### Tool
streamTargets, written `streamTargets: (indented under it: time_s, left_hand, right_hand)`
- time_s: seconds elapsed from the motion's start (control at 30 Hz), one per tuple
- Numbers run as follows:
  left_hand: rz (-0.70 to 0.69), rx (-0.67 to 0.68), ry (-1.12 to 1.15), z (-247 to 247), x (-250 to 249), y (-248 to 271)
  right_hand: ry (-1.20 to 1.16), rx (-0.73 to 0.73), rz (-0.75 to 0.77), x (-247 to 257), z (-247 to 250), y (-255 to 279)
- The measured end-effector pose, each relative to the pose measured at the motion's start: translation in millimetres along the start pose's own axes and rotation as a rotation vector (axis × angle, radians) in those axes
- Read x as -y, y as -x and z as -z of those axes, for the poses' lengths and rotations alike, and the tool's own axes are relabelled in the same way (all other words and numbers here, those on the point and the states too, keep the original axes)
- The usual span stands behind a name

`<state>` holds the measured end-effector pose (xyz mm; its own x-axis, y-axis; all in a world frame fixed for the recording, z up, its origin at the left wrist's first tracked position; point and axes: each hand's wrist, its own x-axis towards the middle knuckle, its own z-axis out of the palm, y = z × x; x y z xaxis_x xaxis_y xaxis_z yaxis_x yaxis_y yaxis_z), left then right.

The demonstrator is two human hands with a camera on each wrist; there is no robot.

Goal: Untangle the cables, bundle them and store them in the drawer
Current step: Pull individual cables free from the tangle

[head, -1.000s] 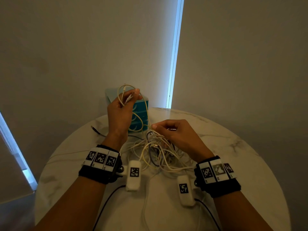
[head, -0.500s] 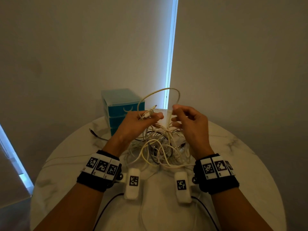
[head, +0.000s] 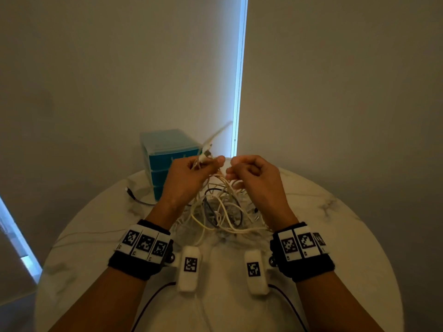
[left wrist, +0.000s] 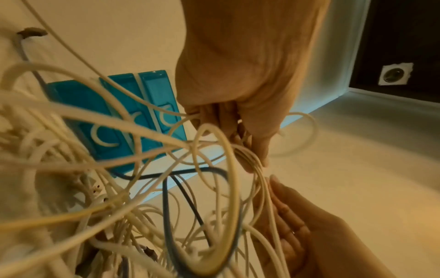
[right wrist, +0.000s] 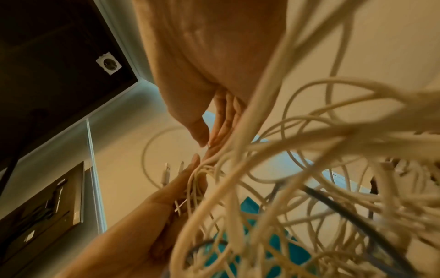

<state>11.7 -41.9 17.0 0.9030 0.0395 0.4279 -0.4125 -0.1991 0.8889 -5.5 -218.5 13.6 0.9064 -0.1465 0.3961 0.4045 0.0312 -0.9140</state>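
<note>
Sprawling over the middle of the round marble table (head: pixel 359 236), the tangle of cables (head: pixel 220 209) is mostly cream-white with a dark strand or two looped through it, and its upper strands rise off the heap into both hands. The left hand (head: pixel 189 178) is raised above the pile's far-left side, its fingers (head: pixel 215 161) curled and pinching a few white strands just below two plug ends (head: pixel 206 152), which stick up past the fingertips; a blurred length of cable arcs up and right from there. The right hand (head: pixel 256 180) hangs just beside it, thumb and fingers curled in a loose pinch around white strands that run down to the heap; in the right wrist view those strands pass along its fingers (right wrist: pixel 223 120). The two hands are close together but apart, the heap below and between the wrists. Behind the left hand, at the table's far edge, stands the teal drawer unit (head: pixel 167 159), all its drawers pushed in. A dark plug (head: pixel 129 190) on a thin lead lies on the table left of the unit.
</note>
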Motion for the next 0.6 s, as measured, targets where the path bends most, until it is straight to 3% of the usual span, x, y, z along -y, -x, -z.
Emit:
streamTargets:
  time_s: [0.17,0.23,0.33,0.4,0.53,0.6]
  left_hand:
    - [0.041,-0.241,0.154,9.6,4.2,-7.5]
    - [0.039,-0.267,0.185,11.1,6.0,-8.2]
    - [0.008,-0.237,0.213,9.0,4.4,-6.7]
    - [-0.006,-0.182,0.203,8.5,2.0,-6.5]
    - [0.028,0.037,0.097,11.6,2.6,-3.2]
    - [0.040,0.060,0.061,13.3,3.7,-1.5]
  right_hand:
    - [0.346,0.160,0.044,-9.4,-1.5,2.1]
    - [0.412,0.247,0.039,-11.2,-1.2,3.3]
    - [0.473,0.288,0.049,-13.5,-2.2,3.2]
    - [0.463,0.242,0.073,-12.8,-0.4,1.9]
    - [0.266,0.135,0.054,-9.0,9.3,-0.4]
    - [0.198,0.105,0.040,-8.8,12.6,-1.2]
